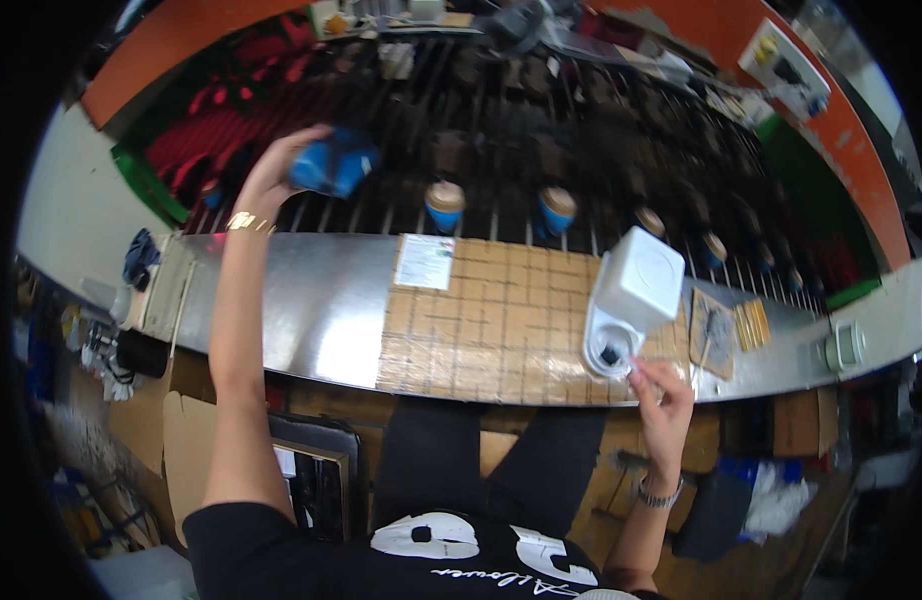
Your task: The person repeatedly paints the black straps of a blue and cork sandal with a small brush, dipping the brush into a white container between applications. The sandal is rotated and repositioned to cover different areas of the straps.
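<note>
My left hand (pixel 279 165) is stretched far forward over the rack, its fingers closed around a blue shoe last (pixel 333 165) with a dark band across it, blurred by motion. Closer to me on the right, my right hand (pixel 664 395) pinches what looks like a small brush (pixel 611 354), its dark end down in the round cup of a white glue pot (pixel 641 278). The pot has a box-like reservoir and stands on a tan, grid-marked board (pixel 501 325). Along the rack's near edge sit more blue lasts with tan tops, such as one last (pixel 444 208) and another last (pixel 557 210).
A dark slatted rack (pixel 401 130) spans the far side between orange walls. On the metal bench (pixel 301 310) lie a printed sheet (pixel 424 262), a stained tray (pixel 713 335) and yellowish strips (pixel 751 325). A pale green container (pixel 844 345) stands at far right.
</note>
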A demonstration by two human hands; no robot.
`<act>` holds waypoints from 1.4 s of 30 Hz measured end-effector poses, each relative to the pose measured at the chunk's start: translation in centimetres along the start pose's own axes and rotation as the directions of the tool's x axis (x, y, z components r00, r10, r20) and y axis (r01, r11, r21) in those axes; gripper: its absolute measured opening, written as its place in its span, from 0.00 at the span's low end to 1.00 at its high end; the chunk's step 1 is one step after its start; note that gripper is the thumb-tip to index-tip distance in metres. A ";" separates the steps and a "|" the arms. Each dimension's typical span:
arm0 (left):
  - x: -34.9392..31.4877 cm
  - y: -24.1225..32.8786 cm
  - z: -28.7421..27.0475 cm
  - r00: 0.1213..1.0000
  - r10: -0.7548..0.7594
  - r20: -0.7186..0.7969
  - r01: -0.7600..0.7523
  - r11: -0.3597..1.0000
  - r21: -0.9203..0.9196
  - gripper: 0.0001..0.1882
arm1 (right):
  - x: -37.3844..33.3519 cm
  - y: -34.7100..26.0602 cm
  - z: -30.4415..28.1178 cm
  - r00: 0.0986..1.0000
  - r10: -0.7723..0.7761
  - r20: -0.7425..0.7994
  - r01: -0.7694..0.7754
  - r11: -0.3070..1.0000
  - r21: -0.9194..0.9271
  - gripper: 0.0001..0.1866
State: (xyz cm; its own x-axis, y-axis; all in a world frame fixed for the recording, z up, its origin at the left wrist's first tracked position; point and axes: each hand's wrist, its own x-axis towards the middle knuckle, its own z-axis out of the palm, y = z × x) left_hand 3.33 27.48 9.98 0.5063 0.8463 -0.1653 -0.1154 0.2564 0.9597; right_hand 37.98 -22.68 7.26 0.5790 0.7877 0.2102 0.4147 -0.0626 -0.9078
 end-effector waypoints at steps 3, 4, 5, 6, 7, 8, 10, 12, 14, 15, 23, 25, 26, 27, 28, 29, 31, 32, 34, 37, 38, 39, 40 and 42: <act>-10.4 -1.6 9.4 0.978 0.173 0.116 -0.107 0.894 -0.435 0.35 | -0.4 1.4 -2.3 0.991 -0.031 -0.127 -0.002 0.966 -0.259 0.12; -13.4 -1.9 9.4 0.944 0.181 0.275 -0.039 0.891 -0.452 0.43 | -0.1 1.4 -2.3 0.990 -0.049 -0.131 0.004 0.946 -0.324 0.12; -15.6 -2.1 9.3 0.866 0.204 0.458 0.071 0.855 -0.514 0.51 | 0.3 1.4 -2.0 0.985 -0.098 -0.145 0.040 0.933 -0.359 0.11; -16.9 -2.7 9.1 0.768 0.236 0.595 0.163 0.827 -0.538 0.55 | 0.5 1.7 -1.7 0.975 -0.155 -0.161 0.079 0.914 -0.398 0.10; -17.5 -2.7 10.0 0.705 0.246 0.665 0.249 0.792 -0.557 0.55 | 0.6 2.0 -1.9 0.969 -0.198 -0.150 0.106 0.876 -0.471 0.09; -18.0 -3.1 11.0 0.638 0.262 0.724 0.335 0.752 -0.567 0.55 | 0.4 2.5 -2.1 0.962 -0.238 -0.132 0.132 0.831 -0.541 0.09; -20.7 -6.3 12.4 0.947 0.227 0.225 -0.121 0.907 -0.404 0.55 | 0.7 2.5 -2.4 0.958 -0.278 -0.070 0.183 0.780 -0.598 0.09; -22.1 -6.3 15.7 0.905 0.381 0.189 -0.345 0.917 -0.198 0.55 | 0.9 2.2 -2.1 0.941 -0.335 -0.045 0.215 0.696 -0.685 0.08; -22.6 -5.5 17.7 0.717 0.548 0.431 -0.581 0.811 -0.065 0.55 | 1.2 2.5 -2.0 0.919 -0.392 -0.042 0.245 0.652 -0.717 0.08; -23.2 -5.7 18.1 0.678 0.597 0.428 -0.646 0.762 -0.040 0.54 | 1.2 2.6 -1.8 0.906 -0.422 -0.039 0.263 0.632 -0.729 0.07; -26.6 -8.8 21.0 0.538 0.839 0.080 -0.818 0.496 0.292 0.50 | 0.2 4.0 -2.6 0.972 0.210 -0.110 -0.228 0.953 -0.199 0.12; -26.6 -9.4 21.7 0.580 0.814 0.041 -0.739 0.504 0.447 0.48 | 0.3 5.2 -2.8 0.954 0.299 -0.021 -0.299 0.954 -0.004 0.16; -26.6 -9.6 22.1 0.616 0.787 0.033 -0.682 0.512 0.523 0.48 | 0.3 5.4 -3.0 0.948 0.319 0.009 -0.319 0.948 0.006 0.15; -26.7 -10.0 22.6 0.668 0.743 0.040 -0.615 0.521 0.592 0.47 | 0.5 5.0 -3.1 0.942 0.334 0.045 -0.335 0.942 0.015 0.15; -26.8 -10.3 23.2 0.727 0.685 0.047 -0.542 0.530 0.652 0.47 | 0.7 4.8 -3.3 0.933 0.350 0.079 -0.352 0.936 0.021 0.14; -27.2 -10.5 23.7 0.792 0.603 0.090 -0.472 0.513 0.717 0.46 | 0.9 5.6 -4.0 0.942 0.325 0.086 -0.329 0.944 0.038 0.14; -27.5 -14.6 26.1 0.868 0.480 -0.125 -0.438 0.860 0.261 0.39 | 1.8 2.0 -4.1 0.997 0.061 0.036 -0.052 0.973 -0.223 0.08; -26.9 -17.4 26.0 0.866 0.482 -0.129 -0.461 0.872 0.166 0.38 | 2.1 1.1 -4.3 0.981 -0.193 0.007 0.187 0.937 -0.294 0.08; -25.6 -21.9 25.6 0.844 0.530 -0.089 -0.513 0.843 0.160 0.36 | 2.6 -1.4 -4.4 0.897 -0.437 -0.070 0.379 0.839 -0.390 0.12; -24.1 -22.9 25.0 0.636 0.750 0.184 -0.686 0.439 0.581 0.39 | 2.0 -5.2 -2.4 0.744 -0.644 -0.178 0.544 0.739 -0.398 0.14; -24.2 -21.8 25.6 0.554 0.800 0.228 -0.739 0.347 0.577 0.40 | 1.4 -6.2 -1.6 0.751 -0.630 -0.197 0.545 0.761 -0.352 0.14; -24.3 -20.2 26.4 0.466 0.843 0.269 -0.781 0.248 0.573 0.42 | 1.0 -6.8 -1.2 0.783 -0.606 -0.144 0.550 0.781 -0.297 0.14; -24.2 -20.5 26.2 0.490 0.824 0.284 -0.777 0.266 0.571 0.43 | 0.6 -7.3 -0.8 0.809 -0.581 -0.090 0.549 0.800 -0.242 0.14; -24.3 -20.8 25.9 0.512 0.802 0.309 -0.783 0.288 0.551 0.42 | 0.5 -7.6 -0.3 0.831 -0.555 -0.029 0.540 0.819 -0.194 0.13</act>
State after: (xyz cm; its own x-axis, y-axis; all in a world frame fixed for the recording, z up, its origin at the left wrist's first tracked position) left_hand 15.52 -10.53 -0.02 0.4306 0.4945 0.7550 0.0412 -0.8464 0.5309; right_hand 35.27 -22.01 14.37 0.2718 0.6717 0.6892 0.7887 0.2549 -0.5595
